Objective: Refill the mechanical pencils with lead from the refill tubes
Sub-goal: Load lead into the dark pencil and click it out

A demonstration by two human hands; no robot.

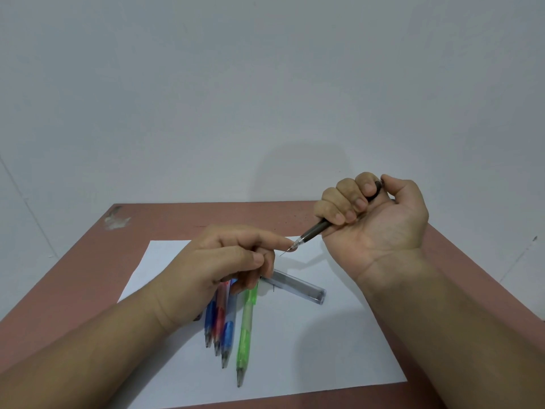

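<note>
A dark pencil [315, 230] is clenched in the right hand [374, 219], its tip pointed near-left; the left hand's [224, 261] forefinger touches that tip, the other fingers curled, holding nothing visible.

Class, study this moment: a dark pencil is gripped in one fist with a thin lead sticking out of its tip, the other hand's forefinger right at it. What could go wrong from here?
1. The lead juts bare from the dark pencil in the right hand; the left hand forefinger beside the tip could snap it.
2. A broken piece might be hard to find on the white paper.
3. The left forearm hangs over the pencils on the paper and could knock them.
</note>
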